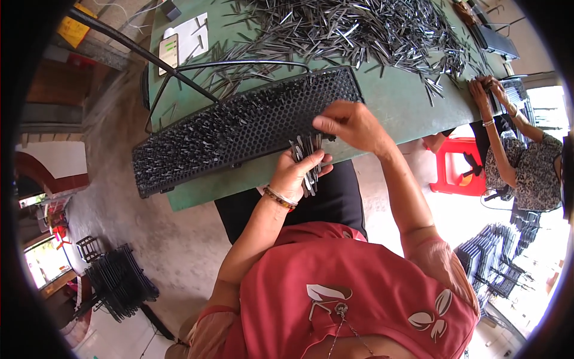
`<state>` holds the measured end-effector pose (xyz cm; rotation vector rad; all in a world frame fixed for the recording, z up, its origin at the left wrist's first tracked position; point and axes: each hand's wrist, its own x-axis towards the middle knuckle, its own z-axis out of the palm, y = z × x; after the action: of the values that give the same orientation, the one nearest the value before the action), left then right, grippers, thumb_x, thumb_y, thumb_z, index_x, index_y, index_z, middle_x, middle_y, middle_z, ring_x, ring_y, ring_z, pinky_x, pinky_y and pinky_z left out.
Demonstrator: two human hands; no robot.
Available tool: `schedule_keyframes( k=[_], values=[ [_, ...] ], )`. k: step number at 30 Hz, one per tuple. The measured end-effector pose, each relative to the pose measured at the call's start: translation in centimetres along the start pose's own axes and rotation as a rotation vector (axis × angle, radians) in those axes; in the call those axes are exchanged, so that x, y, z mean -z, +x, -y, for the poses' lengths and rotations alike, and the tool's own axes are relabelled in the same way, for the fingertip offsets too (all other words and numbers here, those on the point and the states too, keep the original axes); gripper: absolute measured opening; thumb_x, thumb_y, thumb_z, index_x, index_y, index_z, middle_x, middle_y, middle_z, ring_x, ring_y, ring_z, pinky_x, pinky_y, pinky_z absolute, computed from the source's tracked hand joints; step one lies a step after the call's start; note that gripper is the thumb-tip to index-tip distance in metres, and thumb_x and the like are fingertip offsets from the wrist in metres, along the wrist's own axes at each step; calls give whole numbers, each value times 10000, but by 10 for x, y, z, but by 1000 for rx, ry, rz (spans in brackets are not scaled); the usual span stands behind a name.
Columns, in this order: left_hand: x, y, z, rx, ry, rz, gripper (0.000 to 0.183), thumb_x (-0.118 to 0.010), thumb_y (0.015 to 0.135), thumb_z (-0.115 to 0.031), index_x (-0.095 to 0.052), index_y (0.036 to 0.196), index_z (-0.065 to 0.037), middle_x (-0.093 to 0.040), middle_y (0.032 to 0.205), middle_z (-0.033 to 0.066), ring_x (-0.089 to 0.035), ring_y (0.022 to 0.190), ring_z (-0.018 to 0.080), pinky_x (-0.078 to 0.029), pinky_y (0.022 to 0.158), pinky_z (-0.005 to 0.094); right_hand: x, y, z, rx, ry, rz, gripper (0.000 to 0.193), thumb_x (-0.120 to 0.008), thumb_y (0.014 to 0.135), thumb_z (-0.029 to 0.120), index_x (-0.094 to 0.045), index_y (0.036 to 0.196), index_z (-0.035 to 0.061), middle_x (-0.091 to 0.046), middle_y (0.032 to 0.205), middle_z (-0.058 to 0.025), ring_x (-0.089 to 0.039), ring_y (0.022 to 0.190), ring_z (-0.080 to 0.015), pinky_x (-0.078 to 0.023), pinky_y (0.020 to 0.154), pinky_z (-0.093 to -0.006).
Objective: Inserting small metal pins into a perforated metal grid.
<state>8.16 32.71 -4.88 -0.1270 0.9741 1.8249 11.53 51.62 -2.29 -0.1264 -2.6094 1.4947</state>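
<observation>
A bundle of thin, dark metal strips (310,179) lies across my left hand (290,173), held by its thumb and fingers just off the near table edge. My right hand (354,127) hovers above the right part of a long black rack (299,99) full of round holes. Its fingers curl in against the thumb; anything between them is hidden. Upright strips (197,133) crowd the rack's left and middle holes, while bare holes show toward its right end. The rack tilts along the near side of the green table (403,99), with a black wire frame (251,62) behind it.
A big heap of loose strips (359,33) covers the far table. At the far left are a phone (169,52) and white paper (194,36). Another person's hands (489,90) work at the right edge, near a red stool (448,167). Black racks (121,282) stand on the floor.
</observation>
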Motion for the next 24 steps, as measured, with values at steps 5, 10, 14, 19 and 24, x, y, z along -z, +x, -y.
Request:
schedule_keyframes(
  k=[5, 10, 14, 19, 24],
  values=[
    [-3, 4, 3, -70, 0, -5, 198, -629, 852, -31, -565, 1039, -33, -624, 966, 64, -645, 876, 198, -567, 766, 366, -5, -17, 13, -95, 130, 65, 167, -692, 821, 153, -681, 857, -10, -630, 750, -43, -571, 697, -95, -453, 614, -257],
    [-4, 5, 6, -65, -56, -17, 187, -640, 851, -52, -569, 1023, -38, -626, 971, 72, -645, 882, 220, -564, 767, 384, -3, -16, 7, -268, 407, 65, 195, -671, 842, 142, -661, 910, -40, -658, 783, -53, -590, 711, -77, -481, 635, -231],
    [-7, 5, 5, -53, -54, -50, 169, -645, 854, -78, -574, 1003, -43, -625, 956, 70, -645, 882, 221, -564, 762, 391, 4, -13, 11, -237, 297, 86, 211, -654, 859, 144, -648, 944, -49, -657, 784, -53, -594, 703, -81, -486, 627, -237],
    [-6, 3, 5, 1, -46, -71, 151, -648, 862, -138, -590, 975, -57, -615, 886, 53, -643, 837, 204, -571, 719, 374, 21, 18, 0, -142, 176, -364, 220, -641, 870, 148, -639, 992, -35, -682, 836, -80, -630, 773, -105, -501, 686, -243],
    [-8, -1, 5, 91, 7, -11, 144, -646, 867, -153, -601, 970, -63, -607, 848, 39, -632, 787, 175, -565, 677, 344, 23, 52, -26, 32, 20, -468, 206, -646, 863, 146, -643, 996, -12, -694, 861, -81, -646, 785, -119, -503, 698, -255]
  ],
)
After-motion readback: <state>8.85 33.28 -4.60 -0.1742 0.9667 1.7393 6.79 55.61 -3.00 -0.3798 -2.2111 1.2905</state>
